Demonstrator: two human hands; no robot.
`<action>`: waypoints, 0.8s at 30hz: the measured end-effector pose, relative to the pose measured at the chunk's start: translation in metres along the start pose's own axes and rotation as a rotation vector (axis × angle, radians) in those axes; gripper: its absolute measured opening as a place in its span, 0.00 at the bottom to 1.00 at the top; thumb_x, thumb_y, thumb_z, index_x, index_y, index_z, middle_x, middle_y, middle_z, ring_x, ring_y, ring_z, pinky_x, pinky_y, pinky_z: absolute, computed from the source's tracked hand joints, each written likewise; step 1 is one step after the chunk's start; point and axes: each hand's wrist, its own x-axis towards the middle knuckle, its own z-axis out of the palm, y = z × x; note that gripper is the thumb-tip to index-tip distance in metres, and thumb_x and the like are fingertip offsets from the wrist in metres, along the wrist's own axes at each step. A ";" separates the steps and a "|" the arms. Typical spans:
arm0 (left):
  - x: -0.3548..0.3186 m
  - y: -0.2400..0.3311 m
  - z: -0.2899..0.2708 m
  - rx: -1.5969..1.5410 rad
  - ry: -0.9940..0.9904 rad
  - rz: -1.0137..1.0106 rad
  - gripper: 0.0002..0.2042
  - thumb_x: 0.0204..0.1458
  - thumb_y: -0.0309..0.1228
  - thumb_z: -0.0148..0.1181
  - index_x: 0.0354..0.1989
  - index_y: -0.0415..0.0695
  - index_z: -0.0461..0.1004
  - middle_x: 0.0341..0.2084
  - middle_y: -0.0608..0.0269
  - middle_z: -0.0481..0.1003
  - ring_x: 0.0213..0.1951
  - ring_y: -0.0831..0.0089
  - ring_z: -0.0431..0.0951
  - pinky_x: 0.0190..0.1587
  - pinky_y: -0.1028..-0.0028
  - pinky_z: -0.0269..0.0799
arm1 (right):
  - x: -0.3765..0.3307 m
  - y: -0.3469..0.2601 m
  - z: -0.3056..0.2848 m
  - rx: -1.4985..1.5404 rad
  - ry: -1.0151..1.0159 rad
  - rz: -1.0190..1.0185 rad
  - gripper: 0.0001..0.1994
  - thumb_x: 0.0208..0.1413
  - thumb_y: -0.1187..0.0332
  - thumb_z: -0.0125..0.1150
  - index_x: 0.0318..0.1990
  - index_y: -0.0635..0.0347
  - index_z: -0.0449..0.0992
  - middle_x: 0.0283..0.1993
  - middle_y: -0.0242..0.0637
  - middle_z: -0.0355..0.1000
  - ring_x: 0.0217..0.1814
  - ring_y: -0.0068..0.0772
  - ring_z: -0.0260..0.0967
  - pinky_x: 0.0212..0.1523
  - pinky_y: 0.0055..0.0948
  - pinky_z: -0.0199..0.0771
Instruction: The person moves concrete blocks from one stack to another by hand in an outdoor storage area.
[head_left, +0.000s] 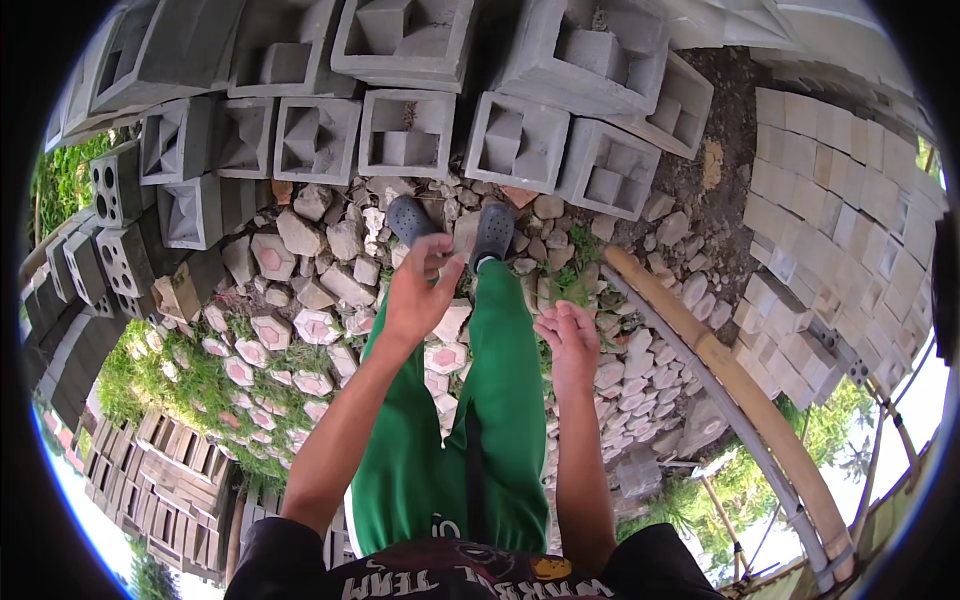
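My left hand (422, 290) hangs in front of my green trousers, thumb and bent fingers apart, nothing in it. To its right, my right hand (570, 345) is held low with loosely curved fingers, also holding nothing. Neither hand touches a block. Ahead of my feet stands a row of grey concrete vent blocks, square with angled inner faces. The closest ones are a block ahead of my left foot (406, 133) and another ahead of my right foot (517, 142). Larger square blocks (405, 40) sit behind and above them.
Loose rubble (345, 285) and hexagonal pavers (270, 255) make uneven ground around my shoes. Blocks with round holes (115, 185) are stacked at left. A bamboo pole (720, 360) slants along the right, beside stacked pale bricks (830, 200). Wooden-looking slatted stacks (165, 480) stand lower left.
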 end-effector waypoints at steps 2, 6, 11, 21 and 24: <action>0.075 0.043 0.022 -0.031 0.096 0.132 0.22 0.51 0.35 0.59 0.52 0.37 0.66 0.46 0.50 0.73 0.46 0.61 0.75 0.48 0.67 0.71 | 0.050 -0.046 0.014 -0.173 0.015 -0.166 0.15 0.57 0.65 0.57 0.47 0.66 0.69 0.42 0.40 0.71 0.45 0.30 0.70 0.48 0.30 0.72; 0.197 0.117 0.057 0.026 0.295 0.251 0.36 0.46 0.42 0.62 0.60 0.34 0.56 0.54 0.41 0.65 0.54 0.54 0.70 0.55 0.65 0.67 | 0.169 -0.137 0.032 -0.446 0.070 -0.529 0.21 0.55 0.64 0.60 0.52 0.66 0.68 0.50 0.42 0.70 0.53 0.30 0.67 0.54 0.31 0.66; 0.290 0.151 0.090 0.345 0.333 0.139 0.41 0.39 0.45 0.60 0.61 0.35 0.55 0.49 0.40 0.70 0.53 0.53 0.71 0.55 0.65 0.66 | 0.289 -0.217 0.075 -0.790 0.164 -0.792 0.31 0.47 0.58 0.64 0.54 0.70 0.65 0.55 0.53 0.66 0.60 0.46 0.62 0.59 0.37 0.61; 0.314 0.159 0.105 0.540 0.331 0.007 0.24 0.41 0.42 0.58 0.47 0.43 0.72 0.38 0.49 0.77 0.44 0.51 0.77 0.49 0.61 0.72 | 0.347 -0.223 0.101 -0.676 0.059 -0.562 0.29 0.42 0.61 0.67 0.52 0.68 0.67 0.47 0.52 0.73 0.52 0.50 0.70 0.54 0.37 0.67; 0.310 0.164 0.106 0.563 0.310 -0.029 0.23 0.42 0.41 0.58 0.47 0.45 0.73 0.39 0.50 0.77 0.44 0.52 0.76 0.49 0.60 0.72 | 0.351 -0.221 0.101 -0.721 0.050 -0.541 0.29 0.42 0.62 0.68 0.52 0.65 0.67 0.48 0.51 0.73 0.52 0.49 0.70 0.53 0.37 0.67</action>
